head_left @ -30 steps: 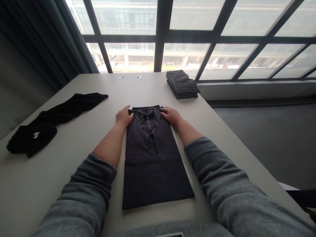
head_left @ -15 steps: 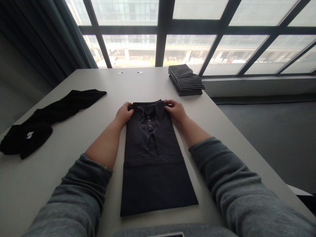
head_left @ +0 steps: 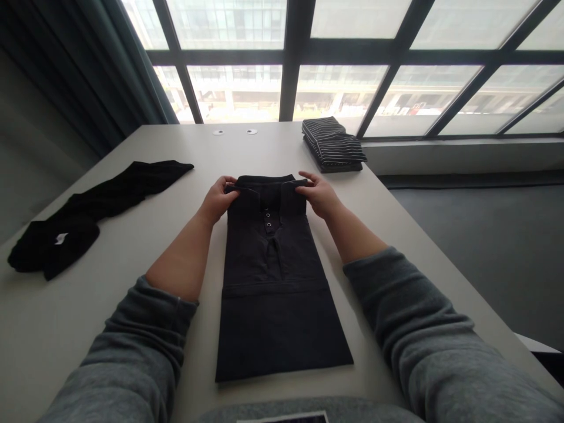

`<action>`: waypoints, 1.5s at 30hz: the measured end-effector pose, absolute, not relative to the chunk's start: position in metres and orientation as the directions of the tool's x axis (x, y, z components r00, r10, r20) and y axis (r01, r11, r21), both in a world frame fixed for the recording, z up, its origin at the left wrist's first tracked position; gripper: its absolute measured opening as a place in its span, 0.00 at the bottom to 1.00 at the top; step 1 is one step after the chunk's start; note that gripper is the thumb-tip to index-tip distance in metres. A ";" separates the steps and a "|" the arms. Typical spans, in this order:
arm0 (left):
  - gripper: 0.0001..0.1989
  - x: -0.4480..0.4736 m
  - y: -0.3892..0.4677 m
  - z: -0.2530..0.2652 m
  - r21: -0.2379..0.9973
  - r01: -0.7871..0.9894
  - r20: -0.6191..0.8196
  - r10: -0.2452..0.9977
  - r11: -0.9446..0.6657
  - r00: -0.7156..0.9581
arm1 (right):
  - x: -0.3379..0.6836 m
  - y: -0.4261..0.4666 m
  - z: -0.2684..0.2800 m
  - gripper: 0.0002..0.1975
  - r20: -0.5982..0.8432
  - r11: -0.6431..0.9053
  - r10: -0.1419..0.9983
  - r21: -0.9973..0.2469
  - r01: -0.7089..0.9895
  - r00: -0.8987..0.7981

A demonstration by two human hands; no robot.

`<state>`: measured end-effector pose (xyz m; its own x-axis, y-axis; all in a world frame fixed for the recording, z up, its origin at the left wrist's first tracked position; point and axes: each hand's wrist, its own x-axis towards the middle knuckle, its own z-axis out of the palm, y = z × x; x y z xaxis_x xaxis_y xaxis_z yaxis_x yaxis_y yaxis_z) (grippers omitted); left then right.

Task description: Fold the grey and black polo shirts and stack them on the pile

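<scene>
A dark shirt lies in a long, narrow folded shape in front of me, with a straight seam or fold line across its middle. Round light buttons show on a placket near its far end. At that end's left corner, my left hand pinches the cloth between thumb and fingers. My right hand grips the opposite corner in the same way, its index finger partly raised. Between both hands the shirt's far edge is lifted and folded over slightly, and the near half rests flat on the white table.
To the left lies a crumpled black garment with a small white tag. A folded stack with a striped garment sits at the table's far right corner. Beyond are windows and a dark curtain; grey floor lies right.
The far end of the shirt has been folded over a little more towards me, covering the top button. Both hands keep their hold on the corners, and the view has shifted slightly.
</scene>
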<state>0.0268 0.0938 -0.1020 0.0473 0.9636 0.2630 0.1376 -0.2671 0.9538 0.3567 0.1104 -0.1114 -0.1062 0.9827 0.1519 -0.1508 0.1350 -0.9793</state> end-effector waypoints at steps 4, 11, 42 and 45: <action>0.28 0.024 0.083 -0.090 0.941 0.143 0.290 0.949 -0.306 0.124 | 0.358 0.100 -0.098 0.34 0.154 0.143 0.981 -0.985 -0.098 -0.121; 0.28 0.017 0.053 -0.071 0.900 0.239 0.325 0.926 -0.365 0.192 | 0.360 0.068 -0.073 0.29 0.265 0.269 0.953 -0.963 0.009 -0.143; 0.11 0.011 -0.059 -0.080 0.519 0.653 0.369 0.833 -0.552 0.411 | 0.380 -0.053 -0.090 0.14 0.398 0.701 0.710 -0.321 0.636 -0.582; 0.12 0.013 -0.065 -0.077 0.522 0.646 0.391 0.829 -0.557 0.399 | 0.383 -0.056 -0.089 0.13 0.404 0.688 0.722 -0.342 0.640 -0.561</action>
<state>0.0131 -0.0652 -0.0770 0.3991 0.8292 0.3914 0.6460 -0.5572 0.5217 0.3826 -0.0561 -0.0890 -0.5612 0.7224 0.4039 0.6396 0.6883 -0.3423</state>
